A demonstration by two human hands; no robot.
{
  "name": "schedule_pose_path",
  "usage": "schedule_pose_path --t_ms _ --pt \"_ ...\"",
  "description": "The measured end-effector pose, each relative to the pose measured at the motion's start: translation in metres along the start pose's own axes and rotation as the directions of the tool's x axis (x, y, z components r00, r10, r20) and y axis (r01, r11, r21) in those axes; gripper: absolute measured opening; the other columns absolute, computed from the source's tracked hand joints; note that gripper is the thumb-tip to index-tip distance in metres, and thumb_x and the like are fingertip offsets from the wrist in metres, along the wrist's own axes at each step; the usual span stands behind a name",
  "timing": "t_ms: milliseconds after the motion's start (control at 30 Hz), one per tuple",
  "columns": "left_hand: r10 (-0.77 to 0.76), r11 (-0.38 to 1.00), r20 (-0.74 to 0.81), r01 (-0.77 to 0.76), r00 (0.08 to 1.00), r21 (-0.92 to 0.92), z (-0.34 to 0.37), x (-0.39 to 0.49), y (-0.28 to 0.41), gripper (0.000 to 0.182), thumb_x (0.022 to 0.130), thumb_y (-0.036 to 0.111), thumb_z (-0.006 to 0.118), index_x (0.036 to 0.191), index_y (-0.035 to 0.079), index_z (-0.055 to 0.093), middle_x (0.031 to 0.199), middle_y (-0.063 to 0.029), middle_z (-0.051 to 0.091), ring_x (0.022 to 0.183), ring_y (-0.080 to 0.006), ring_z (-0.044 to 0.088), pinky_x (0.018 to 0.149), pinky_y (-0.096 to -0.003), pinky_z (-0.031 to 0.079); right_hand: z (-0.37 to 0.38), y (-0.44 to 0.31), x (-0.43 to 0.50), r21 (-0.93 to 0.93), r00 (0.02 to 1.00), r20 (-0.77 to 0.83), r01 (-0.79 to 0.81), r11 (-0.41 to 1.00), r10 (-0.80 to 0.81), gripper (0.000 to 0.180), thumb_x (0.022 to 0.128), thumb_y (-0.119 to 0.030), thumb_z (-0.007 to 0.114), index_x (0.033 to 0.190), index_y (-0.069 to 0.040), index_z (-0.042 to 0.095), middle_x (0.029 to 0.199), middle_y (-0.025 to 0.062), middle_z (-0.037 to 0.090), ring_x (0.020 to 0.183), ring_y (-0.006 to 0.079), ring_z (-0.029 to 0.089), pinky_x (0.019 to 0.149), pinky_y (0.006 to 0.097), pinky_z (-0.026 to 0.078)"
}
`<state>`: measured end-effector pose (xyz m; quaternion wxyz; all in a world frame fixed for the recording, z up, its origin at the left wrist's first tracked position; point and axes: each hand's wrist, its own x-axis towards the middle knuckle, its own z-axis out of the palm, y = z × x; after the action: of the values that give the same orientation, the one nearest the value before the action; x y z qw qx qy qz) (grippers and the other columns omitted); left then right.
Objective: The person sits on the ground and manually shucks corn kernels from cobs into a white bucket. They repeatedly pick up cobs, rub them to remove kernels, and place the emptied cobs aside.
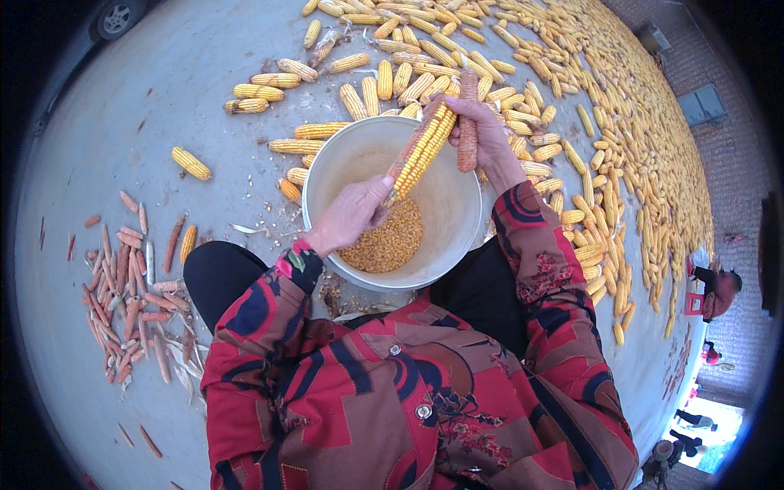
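Over a white plastic bucket (pixel 460 257), a partly shelled ear of corn (pixel 427 147) slants up to the right. My left hand (pixel 355 208) grips its lower end. Around its upper end curl fingers of my right hand (pixel 484 128), which also holds a bare reddish corncob (pixel 467 131) upright beside the ear. Yellow rows of kernels face up on the ear, while a strip along its left side is stripped. Loose corn kernels (pixel 386 239) cover the bottom of the bucket, which stands between my knees.
Unshelled ears (pixel 422 55) lie beyond the bucket, merging into a large heap of corn (pixel 643 159) at right. Stripped cobs (pixel 131 282) are piled on the concrete floor (pixel 110 165) at left. Another person (pixel 719 294) sits far right; a car wheel (pixel 116 19) shows top left.
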<state>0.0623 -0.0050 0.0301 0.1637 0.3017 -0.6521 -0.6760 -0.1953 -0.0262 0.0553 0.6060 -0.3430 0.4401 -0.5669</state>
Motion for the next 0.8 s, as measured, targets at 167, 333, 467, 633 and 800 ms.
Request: schedule_pose_path --t_ms 167,333,467,633,800 --pt "0.251 0.928 -0.124 -0.203 0.96 0.313 0.005 0.002 -0.016 0.055 0.098 0.046 0.028 0.083 -0.002 0.05 0.059 -0.006 0.046 0.05 -0.0172 0.047 0.049 -0.0356 0.038 0.005 0.002 -0.001 -0.009 1.0 0.003 -0.019 1.0 0.019 0.035 0.082 -0.021 0.065 0.105 0.005 0.059 0.083 0.0065 0.065 0.054 0.0067 0.055 0.041 0.0163 0.041" --pt "0.017 1.0 -0.14 -0.02 0.99 -0.018 0.004 0.001 -0.017 0.058 0.097 0.05 0.03 0.082 -0.001 0.051 0.059 -0.0058 0.047 0.051 -0.0154 0.048 0.048 -0.031 0.038 0.009 0.002 -0.005 -0.021 1.0 -0.013 -0.01 1.0 0.01 0.033 0.081 -0.021 0.067 0.102 0.003 0.06 0.081 0.0043 0.064 0.054 0.0062 0.055 0.042 0.0158 0.041" --pt "-0.036 0.998 -0.21 0.025 0.977 -0.051 0.014 0.001 -0.007 0.059 0.096 0.054 0.03 0.089 0.002 0.057 0.062 -0.0002 0.047 0.05 -0.0083 0.042 0.045 -0.023 0.035 0.014 0.005 -0.003 -0.051 0.993 -0.095 -0.076 0.996 0.071 0.025 0.08 -0.021 0.068 0.093 0.001 0.063 0.074 0.003 0.062 0.051 0.0068 0.053 0.043 0.0188 0.042" --pt "0.173 0.936 -0.2 -0.098 0.964 0.339 0.017 0.002 0.001 0.053 0.099 0.042 0.03 0.087 -0.003 0.054 0.063 -0.0178 0.052 0.058 -0.0329 0.055 0.056 -0.0404 0.043 0.016 0.005 -0.004 -0.03 0.977 -0.125 -0.177 0.984 0.172 0.019 0.08 -0.016 0.068 0.086 0.0 0.061 0.074 0.0049 0.062 0.054 0.0099 0.056 0.045 0.0204 0.046" --pt "0.316 0.828 -0.144 -0.199 0.938 0.524 0.014 0.001 -0.005 0.05 0.1 0.037 0.029 0.083 -0.003 0.054 0.068 -0.0249 0.053 0.067 -0.0437 0.054 0.062 -0.046 0.042 0.015 0.003 -0.006 -0.081 0.968 -0.08 -0.242 0.967 0.236 0.02 0.079 -0.016 0.068 0.086 0.001 0.061 0.074 0.0066 0.063 0.052 0.0106 0.056 0.043 0.0221 0.046"
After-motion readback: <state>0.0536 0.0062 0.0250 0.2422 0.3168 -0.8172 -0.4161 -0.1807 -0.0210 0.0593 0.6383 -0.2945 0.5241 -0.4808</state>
